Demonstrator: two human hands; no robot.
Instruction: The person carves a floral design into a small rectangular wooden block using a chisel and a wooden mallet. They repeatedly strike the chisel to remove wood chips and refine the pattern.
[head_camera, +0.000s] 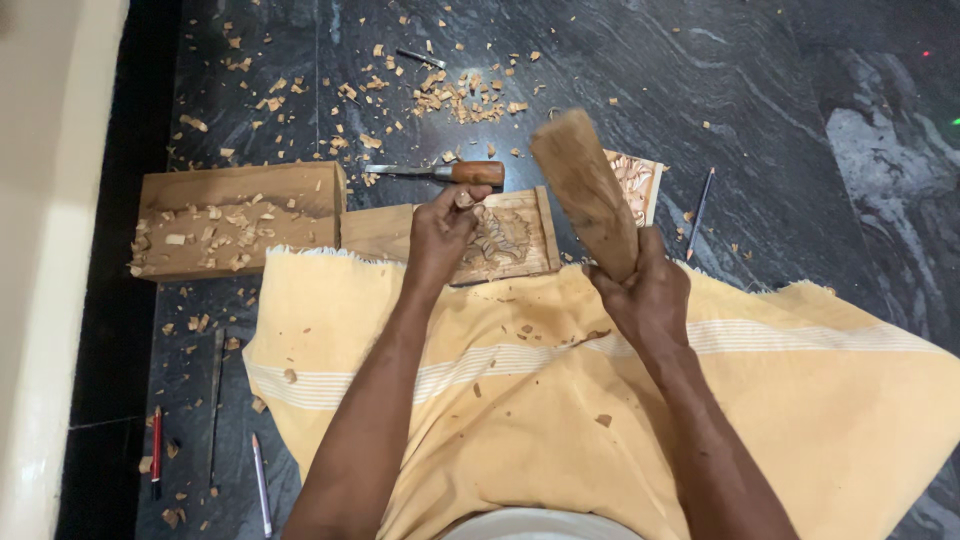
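left hand (440, 232) fingers on carved panel (505, 240) | right hand (645, 295) grips mallet (585, 190)

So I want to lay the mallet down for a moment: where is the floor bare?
Bare dark floor lies right of the pencil. Crowded: chips beyond the chisel, the chip-covered plank, and the carved panel under the left hand.

You're in a floor-level woodcarving workshop, w/ wood chips (455, 98) strewn on dark stone floor (780, 90), chisel (440, 173), half-carved panel (505, 240), wooden mallet (585, 190).
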